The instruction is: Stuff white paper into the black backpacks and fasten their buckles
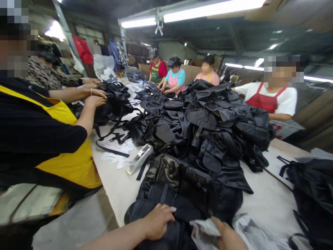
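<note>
A black leather-look backpack (166, 194) lies at the near edge of the table, its flap toward me. My left hand (159, 222) is closed on the upper side of that backpack, fingers bent, with a small white bit at a fingertip. To its right, my right hand (229, 236) grips a crumpled whitish cloth (205, 229) beside the bag; its fingers are partly hidden by the frame's bottom edge. More crumpled whitish sheeting (256, 231) lies just right of that hand.
A big heap of black backpacks (208, 118) covers the table's middle. A tape dispenser (139, 159) and white gloves (118, 152) lie left of it. More black bags (312, 191) are at right. A co-worker in a yellow apron (62, 139) handles a bag at left; several people stand around.
</note>
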Action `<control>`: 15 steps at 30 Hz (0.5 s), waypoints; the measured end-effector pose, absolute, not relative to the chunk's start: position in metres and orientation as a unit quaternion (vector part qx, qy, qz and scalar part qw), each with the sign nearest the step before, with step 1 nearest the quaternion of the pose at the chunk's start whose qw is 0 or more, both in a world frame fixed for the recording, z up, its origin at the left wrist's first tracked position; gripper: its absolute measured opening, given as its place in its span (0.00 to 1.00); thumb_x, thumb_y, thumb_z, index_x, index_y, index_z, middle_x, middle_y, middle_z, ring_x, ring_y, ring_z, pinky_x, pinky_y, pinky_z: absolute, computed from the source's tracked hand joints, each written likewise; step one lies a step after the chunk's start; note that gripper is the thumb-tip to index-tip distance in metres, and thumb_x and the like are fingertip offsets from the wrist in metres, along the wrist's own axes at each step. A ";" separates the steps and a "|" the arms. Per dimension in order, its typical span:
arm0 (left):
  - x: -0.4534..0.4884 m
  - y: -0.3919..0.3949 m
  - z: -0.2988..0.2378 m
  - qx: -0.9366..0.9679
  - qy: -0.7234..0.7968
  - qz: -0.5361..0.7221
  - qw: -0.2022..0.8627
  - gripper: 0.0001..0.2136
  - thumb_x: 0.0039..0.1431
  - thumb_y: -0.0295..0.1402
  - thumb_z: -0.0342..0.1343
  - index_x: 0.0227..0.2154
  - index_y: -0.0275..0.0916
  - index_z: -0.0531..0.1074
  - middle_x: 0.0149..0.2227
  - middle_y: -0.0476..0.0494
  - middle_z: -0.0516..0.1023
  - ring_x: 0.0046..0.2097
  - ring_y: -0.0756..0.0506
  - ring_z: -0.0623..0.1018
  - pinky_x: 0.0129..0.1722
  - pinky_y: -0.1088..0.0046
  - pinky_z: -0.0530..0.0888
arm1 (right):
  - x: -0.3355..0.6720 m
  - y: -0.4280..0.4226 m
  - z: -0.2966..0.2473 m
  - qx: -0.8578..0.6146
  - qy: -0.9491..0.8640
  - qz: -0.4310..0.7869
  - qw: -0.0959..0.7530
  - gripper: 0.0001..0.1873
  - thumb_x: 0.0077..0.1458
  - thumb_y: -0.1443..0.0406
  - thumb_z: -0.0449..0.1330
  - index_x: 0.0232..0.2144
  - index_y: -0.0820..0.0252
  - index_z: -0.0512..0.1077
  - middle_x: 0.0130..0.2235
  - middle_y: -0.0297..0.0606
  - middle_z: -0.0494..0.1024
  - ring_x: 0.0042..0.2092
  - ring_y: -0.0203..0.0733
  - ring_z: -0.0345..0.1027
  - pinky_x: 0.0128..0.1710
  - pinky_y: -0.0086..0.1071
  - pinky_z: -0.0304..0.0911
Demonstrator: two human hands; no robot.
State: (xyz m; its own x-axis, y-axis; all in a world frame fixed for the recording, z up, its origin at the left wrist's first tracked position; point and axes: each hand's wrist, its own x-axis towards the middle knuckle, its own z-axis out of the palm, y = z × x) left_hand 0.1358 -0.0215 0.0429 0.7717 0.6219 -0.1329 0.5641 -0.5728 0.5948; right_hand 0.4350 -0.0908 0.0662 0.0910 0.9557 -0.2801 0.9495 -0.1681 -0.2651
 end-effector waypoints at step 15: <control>0.107 -0.041 0.086 0.857 0.248 -0.090 0.443 0.15 0.51 0.28 0.49 0.41 0.42 0.73 0.41 0.45 0.77 0.43 0.42 0.75 0.44 0.68 0.71 | 0.308 -0.018 0.054 -0.684 -0.552 0.066 0.473 0.27 0.49 0.65 0.46 0.52 0.67 0.62 0.47 0.48 0.70 0.50 0.49 0.62 0.49 0.41 0.57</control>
